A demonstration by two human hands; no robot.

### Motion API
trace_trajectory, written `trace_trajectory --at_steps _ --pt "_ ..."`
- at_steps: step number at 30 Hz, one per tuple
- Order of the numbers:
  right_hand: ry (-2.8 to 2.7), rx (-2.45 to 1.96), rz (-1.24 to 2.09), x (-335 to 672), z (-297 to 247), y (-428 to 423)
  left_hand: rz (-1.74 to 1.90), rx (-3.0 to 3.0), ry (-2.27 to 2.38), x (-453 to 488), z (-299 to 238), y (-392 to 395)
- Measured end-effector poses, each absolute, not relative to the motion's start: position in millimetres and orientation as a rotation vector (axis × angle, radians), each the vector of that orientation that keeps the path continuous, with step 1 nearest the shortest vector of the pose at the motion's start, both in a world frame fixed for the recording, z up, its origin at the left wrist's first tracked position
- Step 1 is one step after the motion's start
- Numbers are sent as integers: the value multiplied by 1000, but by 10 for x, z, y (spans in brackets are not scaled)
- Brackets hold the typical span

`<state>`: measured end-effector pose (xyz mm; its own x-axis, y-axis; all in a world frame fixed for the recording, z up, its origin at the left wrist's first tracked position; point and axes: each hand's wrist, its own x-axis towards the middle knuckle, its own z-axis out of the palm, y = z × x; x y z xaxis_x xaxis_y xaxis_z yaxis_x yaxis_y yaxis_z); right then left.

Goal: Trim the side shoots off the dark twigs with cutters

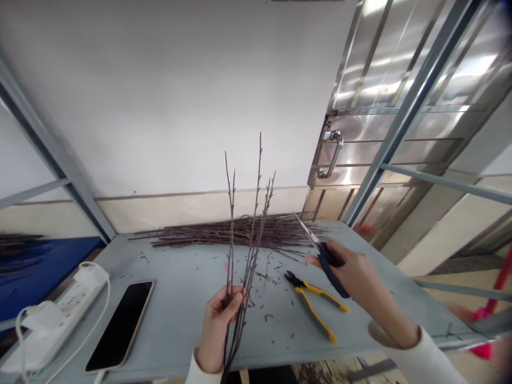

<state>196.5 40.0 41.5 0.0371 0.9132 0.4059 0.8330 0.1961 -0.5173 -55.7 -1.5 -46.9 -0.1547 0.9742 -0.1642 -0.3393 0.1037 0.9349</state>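
My left hand (pixel 226 309) is closed around a few thin dark twigs (pixel 248 264), which stand nearly upright and fan out toward their budded tips. In my right hand (pixel 354 272) is a pair of scissors (pixel 330 266) with dark handles. Their blades point up and to the left, apart from the held twigs. Below the scissors, yellow and grey cutting pliers (pixel 314 304) lie on the grey-blue table (pixel 176 330). Behind both hands a long pile of dark twigs (pixel 200 234) lies across the back of the table.
A black-screened phone (pixel 122 325) lies at the left, beside a white power strip (pixel 60 322) with plugs and a cable. Small twig bits are scattered over the tabletop. Grey metal posts (pixel 408 128) rise at both sides. A blue surface (pixel 44 269) adjoins at far left.
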Motion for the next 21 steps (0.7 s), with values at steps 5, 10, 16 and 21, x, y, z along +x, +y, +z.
trace_trajectory --at_steps 5,10,16,21 --pt "-1664 -1592 607 1881 138 380 1359 789 1117 -589 -471 6" --pt "-1578 -1458 833 1738 -96 328 1355 782 1078 -607 -455 0" --pt "-1552 -1271 865 1541 -229 233 1342 717 1062 -594 -375 -19" --pt "-1562 -1186 860 1430 -395 131 1353 711 1044 -611 -390 -17"
